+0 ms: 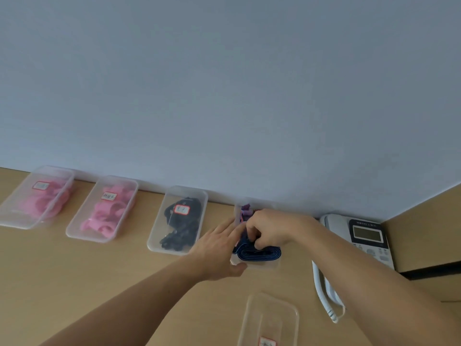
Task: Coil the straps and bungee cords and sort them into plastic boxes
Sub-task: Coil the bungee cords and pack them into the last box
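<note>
A coiled dark blue strap (259, 254) lies in the near end of a clear plastic box (262, 266) at the back of the desk. My right hand (270, 231) reaches into that box and its curled fingers pinch the top of the coil. My left hand (219, 248) lies with straight fingers against the box's left wall, thumb at its near corner. Purple and pink pieces (245, 211) fill the box's far end, partly hidden by my right hand.
Along the wall stand three more clear labelled boxes: two with pink straps (37, 198) (104, 211) and one with black straps (178, 221). A clear lid (270, 320) lies near me. A white desk phone (361, 238) with a coiled cord (324, 295) sits at the right.
</note>
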Tool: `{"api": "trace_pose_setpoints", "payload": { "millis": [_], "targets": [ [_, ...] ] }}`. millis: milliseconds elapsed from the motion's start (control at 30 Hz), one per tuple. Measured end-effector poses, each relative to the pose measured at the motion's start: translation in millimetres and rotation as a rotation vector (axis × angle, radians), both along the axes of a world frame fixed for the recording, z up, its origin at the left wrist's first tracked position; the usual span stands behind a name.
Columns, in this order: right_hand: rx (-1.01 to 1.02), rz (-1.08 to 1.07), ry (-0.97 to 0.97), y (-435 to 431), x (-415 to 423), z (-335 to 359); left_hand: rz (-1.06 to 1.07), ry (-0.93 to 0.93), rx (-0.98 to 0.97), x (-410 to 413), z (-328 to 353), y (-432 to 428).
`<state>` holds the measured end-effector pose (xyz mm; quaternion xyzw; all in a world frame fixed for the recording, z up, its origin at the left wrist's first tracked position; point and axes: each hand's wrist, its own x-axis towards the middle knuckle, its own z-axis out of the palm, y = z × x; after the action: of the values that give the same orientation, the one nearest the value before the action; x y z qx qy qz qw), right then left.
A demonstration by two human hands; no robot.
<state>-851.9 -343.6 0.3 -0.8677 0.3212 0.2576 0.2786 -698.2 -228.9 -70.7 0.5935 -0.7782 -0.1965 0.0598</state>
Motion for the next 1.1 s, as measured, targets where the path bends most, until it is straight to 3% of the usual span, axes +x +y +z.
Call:
{"api": "trace_pose_setpoints", "payload": {
  "millis": [200,367,467,667,867,1100],
  "targets": [
    [0.019,0.152,0.137,-6,17,-10,0.036,0.040,-0.041,-4,0,-1],
    [0.064,0.109,0.038,-10,16,-20,0.155,0.135,0.029,-8,-5,4],
    [-0.033,0.121,-0.074,-4,7,-27,0.208,0.145,0.022,-13,-7,3],
    [-0.249,-0.074,-0.350,-3,-29,-27,0.158,0.054,-0.067,-14,-10,0],
    [-0.159,-0.177,-0.275,6,-51,-34,0.191,0.028,-0.142,-19,-6,-2],
    [-0.203,-0.239,-0.325,17,-48,-47,0.208,-0.078,-0.055,-31,1,-15]
  ]
}}
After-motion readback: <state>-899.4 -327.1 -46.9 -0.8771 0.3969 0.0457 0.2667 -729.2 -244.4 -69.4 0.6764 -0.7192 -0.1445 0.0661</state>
